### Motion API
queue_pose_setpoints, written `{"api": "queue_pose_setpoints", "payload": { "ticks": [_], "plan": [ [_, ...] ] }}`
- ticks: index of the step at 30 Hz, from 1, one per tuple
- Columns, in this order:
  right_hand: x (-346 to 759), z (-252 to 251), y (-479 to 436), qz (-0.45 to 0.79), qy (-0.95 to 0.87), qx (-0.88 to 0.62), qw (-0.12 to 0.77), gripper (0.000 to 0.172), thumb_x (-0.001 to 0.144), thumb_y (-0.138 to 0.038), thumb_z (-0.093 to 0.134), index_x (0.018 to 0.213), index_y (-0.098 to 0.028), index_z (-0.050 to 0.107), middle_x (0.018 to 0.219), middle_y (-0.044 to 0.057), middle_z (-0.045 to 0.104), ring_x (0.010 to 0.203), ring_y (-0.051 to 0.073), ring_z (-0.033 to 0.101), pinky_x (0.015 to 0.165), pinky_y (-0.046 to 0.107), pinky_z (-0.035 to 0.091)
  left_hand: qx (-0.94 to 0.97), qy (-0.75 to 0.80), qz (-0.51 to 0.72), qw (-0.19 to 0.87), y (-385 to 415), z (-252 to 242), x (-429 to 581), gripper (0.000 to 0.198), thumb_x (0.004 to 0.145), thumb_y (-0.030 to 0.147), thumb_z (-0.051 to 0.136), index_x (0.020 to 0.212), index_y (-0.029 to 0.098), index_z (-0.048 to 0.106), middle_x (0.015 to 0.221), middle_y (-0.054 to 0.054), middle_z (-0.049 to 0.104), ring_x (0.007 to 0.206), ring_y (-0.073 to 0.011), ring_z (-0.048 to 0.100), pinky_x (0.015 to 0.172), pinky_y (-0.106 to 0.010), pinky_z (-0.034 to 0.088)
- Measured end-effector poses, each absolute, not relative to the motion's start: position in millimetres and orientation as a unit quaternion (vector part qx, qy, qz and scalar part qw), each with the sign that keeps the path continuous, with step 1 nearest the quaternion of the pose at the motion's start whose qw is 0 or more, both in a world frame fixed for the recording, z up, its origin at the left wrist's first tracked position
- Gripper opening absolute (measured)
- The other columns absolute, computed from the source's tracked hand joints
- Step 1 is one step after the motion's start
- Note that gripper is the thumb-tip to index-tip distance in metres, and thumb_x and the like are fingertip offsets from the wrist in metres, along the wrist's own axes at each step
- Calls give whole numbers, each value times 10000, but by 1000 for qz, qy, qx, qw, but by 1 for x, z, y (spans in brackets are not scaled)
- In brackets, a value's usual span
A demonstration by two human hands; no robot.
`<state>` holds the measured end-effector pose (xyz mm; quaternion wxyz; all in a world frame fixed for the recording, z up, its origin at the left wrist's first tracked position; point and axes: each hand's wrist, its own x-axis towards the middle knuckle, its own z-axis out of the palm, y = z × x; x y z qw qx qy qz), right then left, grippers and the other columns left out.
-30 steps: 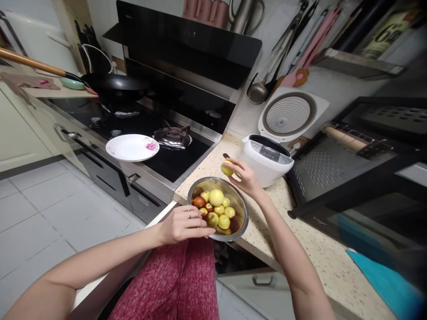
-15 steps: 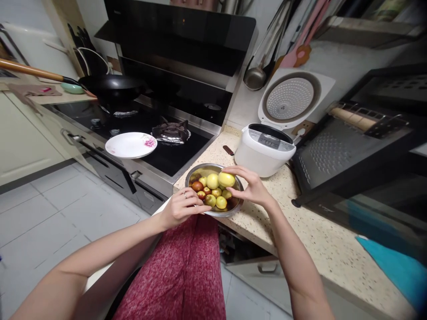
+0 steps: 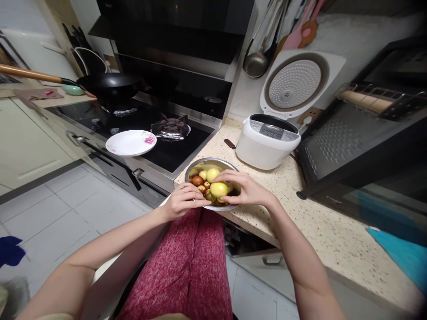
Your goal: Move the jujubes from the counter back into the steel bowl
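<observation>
A round metal bowl (image 3: 196, 165) stands at the counter's front edge, with several yellow-green and reddish-brown jujubes (image 3: 197, 181) in it. My right hand (image 3: 245, 189) reaches over the bowl from the right. Its thumb and fingers are closed around a large yellow-green jujube (image 3: 219, 190), held above the others. At the near left rim, my left hand (image 3: 184, 201) has its fingers bent over the edge and grips the bowl. The fingers hide part of the rim and some fruit.
A white rice cooker (image 3: 267, 144) with its lid up stands behind the bowl, near a small brown-handled object (image 3: 230, 143). On the left, a floral plate (image 3: 130, 143) lies at the stove's front edge and a wok (image 3: 110, 84) sits on a burner. A black oven (image 3: 363, 178) is at right.
My right hand has carried the large yellow-green jujube left and toward me, from the bowl's right side to above its middle. My left hand stays at the rim. The view has shifted slightly.
</observation>
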<state>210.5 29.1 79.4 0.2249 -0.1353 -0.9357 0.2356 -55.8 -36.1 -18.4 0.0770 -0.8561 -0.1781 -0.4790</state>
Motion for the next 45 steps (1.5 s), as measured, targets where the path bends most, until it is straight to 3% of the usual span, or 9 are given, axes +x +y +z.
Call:
{"api": "queue_pose_setpoints", "payload": {
  "ticks": [6,15,30,39,45],
  "plan": [
    [210,74,33,216,-929,-153,260,400,919,-415,750,1275,-238,702,1259,106,724,1157,263,692,1023,435,548,-854,-184,-481,77,-37,-18,-55,351,1101,232,414,1290,244,709,932,-40,797,927,-161,716,929,-323,489],
    [221,81,40,224,-930,-163,241,354,897,-352,754,1222,-222,699,1214,93,734,1108,259,689,1012,426,539,-852,-194,-481,75,-37,-20,-55,334,1095,230,440,1295,255,707,916,-33,787,922,-155,713,927,-324,485],
    [222,81,44,248,-924,-164,238,527,842,-519,817,1271,-231,715,1239,107,732,1138,265,682,1020,431,541,-853,-181,-482,81,-36,-19,-55,323,1090,208,454,1281,222,714,925,-41,792,944,-156,706,922,-322,484],
    [235,80,60,222,-863,-305,335,349,932,-489,702,1107,-194,769,1105,104,772,954,245,717,769,350,582,-853,-176,-483,87,-35,-18,-56,352,1088,223,455,1356,256,681,948,-44,801,971,-166,721,925,-324,505],
    [237,63,74,78,-843,-432,311,218,962,-350,629,957,-178,762,932,93,777,804,233,685,720,338,501,-850,-177,-489,87,-33,-19,-57,331,1079,226,472,1293,264,721,907,-41,792,966,-168,721,916,-323,514]
  ]
}}
